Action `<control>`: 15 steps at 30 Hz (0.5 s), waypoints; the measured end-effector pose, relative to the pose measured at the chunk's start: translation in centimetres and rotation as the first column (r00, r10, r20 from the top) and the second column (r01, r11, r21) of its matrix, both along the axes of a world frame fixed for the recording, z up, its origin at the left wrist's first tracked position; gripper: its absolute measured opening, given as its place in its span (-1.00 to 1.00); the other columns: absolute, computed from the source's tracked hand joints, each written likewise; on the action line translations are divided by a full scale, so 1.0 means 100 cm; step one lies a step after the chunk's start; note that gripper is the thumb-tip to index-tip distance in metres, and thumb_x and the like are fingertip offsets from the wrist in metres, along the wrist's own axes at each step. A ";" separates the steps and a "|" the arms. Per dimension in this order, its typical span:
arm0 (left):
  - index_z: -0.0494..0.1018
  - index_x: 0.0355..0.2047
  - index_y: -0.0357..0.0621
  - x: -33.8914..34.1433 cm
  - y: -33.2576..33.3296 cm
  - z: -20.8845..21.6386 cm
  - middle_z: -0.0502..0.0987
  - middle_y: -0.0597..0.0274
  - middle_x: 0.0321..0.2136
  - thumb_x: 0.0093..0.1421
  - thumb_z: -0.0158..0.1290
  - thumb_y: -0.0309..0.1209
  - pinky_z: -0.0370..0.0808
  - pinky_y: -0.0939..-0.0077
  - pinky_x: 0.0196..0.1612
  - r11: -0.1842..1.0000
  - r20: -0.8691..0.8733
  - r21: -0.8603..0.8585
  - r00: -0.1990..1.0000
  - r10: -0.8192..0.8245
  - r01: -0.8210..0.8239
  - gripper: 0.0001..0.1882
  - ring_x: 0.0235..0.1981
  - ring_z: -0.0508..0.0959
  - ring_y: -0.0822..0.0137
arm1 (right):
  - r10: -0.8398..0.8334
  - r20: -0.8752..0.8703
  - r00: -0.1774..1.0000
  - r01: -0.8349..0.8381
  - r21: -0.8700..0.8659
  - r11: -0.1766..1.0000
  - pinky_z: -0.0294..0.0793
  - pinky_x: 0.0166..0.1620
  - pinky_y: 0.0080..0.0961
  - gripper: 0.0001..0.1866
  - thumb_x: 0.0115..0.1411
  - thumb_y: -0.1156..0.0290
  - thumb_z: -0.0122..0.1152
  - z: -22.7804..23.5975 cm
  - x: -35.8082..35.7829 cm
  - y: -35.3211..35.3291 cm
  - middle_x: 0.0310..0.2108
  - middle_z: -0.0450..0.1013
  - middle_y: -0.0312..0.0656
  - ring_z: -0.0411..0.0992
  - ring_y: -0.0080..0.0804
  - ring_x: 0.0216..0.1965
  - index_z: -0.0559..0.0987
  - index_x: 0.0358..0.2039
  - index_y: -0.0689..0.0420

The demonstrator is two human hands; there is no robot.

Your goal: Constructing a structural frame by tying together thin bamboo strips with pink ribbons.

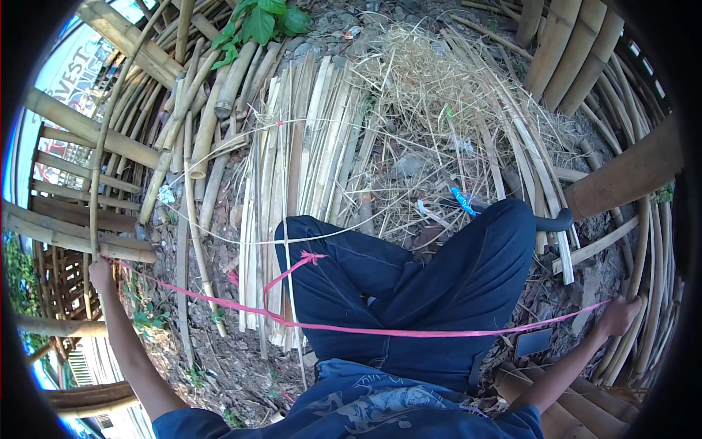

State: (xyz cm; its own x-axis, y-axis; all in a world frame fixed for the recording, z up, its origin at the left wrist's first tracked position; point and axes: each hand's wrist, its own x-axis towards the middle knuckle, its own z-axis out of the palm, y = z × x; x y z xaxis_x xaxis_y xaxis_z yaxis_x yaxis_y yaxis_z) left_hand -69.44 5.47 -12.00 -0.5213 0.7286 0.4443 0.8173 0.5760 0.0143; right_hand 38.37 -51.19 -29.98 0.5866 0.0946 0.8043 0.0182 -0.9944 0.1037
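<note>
A pink plastic string (409, 332) is stretched across my lap, with a short branch of it rising to a frayed end over my thigh. My left hand (102, 274), far out at the left, is closed on one end. Out at the right, my right hand (620, 316) is closed on the other end, with the arm spread wide. A thin bamboo strip (227, 238), bent into a wide loop, lies across my left knee and the ground ahead, with a small pink mark near its top. Another thin strip (291, 296) runs upright across my left thigh and behind the string.
Split bamboo slats (314, 139) lie in rows ahead of my legs. Beside them is a heap of fine shavings (417, 80). Bamboo poles (95, 130) frame the left side, and a thick pole (629, 179) stands at the right. A dark rectangular object (534, 342) lies by my right hip.
</note>
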 end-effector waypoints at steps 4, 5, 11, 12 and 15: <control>0.57 -0.23 -0.24 -0.011 -0.032 -0.001 0.57 -0.14 -0.25 0.25 -0.18 -0.17 0.48 -0.05 -0.13 0.999 -0.090 -0.012 0.995 0.039 -0.040 -0.57 -0.22 0.56 -0.20 | -0.114 -0.116 0.987 0.115 0.002 0.993 0.52 -0.30 -0.17 -0.70 0.11 0.27 0.13 0.013 0.004 0.002 -0.28 0.57 -0.25 0.55 -0.16 -0.34 0.54 -0.12 -0.03; 0.56 -0.21 -0.22 -0.017 -0.031 0.001 0.57 -0.14 -0.24 0.26 -0.21 -0.14 0.47 -0.06 -0.11 0.995 -0.075 0.014 0.992 0.101 -0.100 -0.54 -0.20 0.56 -0.21 | -0.134 -0.164 0.977 0.137 0.004 0.991 0.51 -0.27 -0.15 -0.68 0.10 0.25 0.14 0.012 0.001 0.005 -0.28 0.57 -0.25 0.55 -0.15 -0.33 0.54 -0.11 -0.03; 0.54 -0.11 -0.12 0.089 0.000 -0.007 0.56 -0.14 -0.22 0.33 -0.29 0.08 0.42 0.04 -0.10 0.957 -0.050 0.240 0.987 -0.153 0.161 -0.41 -0.14 0.53 -0.16 | 0.368 0.174 0.913 -0.373 -0.001 0.928 0.44 -0.14 -0.18 -0.69 0.25 0.20 0.13 0.042 -0.086 0.108 -0.22 0.56 -0.16 0.51 -0.16 -0.22 0.54 -0.06 0.07; 0.55 -0.13 -0.13 0.119 -0.003 -0.002 0.58 -0.09 -0.31 0.33 -0.25 0.05 0.43 0.13 -0.20 0.913 -0.077 0.305 0.963 -0.259 0.270 -0.44 -0.25 0.56 -0.06 | 0.677 0.135 0.723 -0.691 0.116 0.714 0.43 -0.09 -0.20 -0.68 0.26 0.26 0.13 0.053 -0.134 0.153 -0.17 0.53 -0.11 0.49 -0.17 -0.16 0.52 -0.04 0.15; 0.57 -0.20 -0.15 0.179 -0.027 0.036 0.53 0.03 -0.52 0.34 -0.15 -0.02 0.40 0.32 -0.38 0.798 -0.133 0.393 0.887 -0.443 0.457 -0.52 -0.48 0.51 0.19 | 0.968 -0.155 -0.197 -0.759 0.649 -0.050 0.30 0.10 -0.26 -0.57 0.18 0.34 0.21 0.074 -0.284 0.266 -0.03 0.40 0.06 0.37 -0.05 0.01 0.42 0.00 0.32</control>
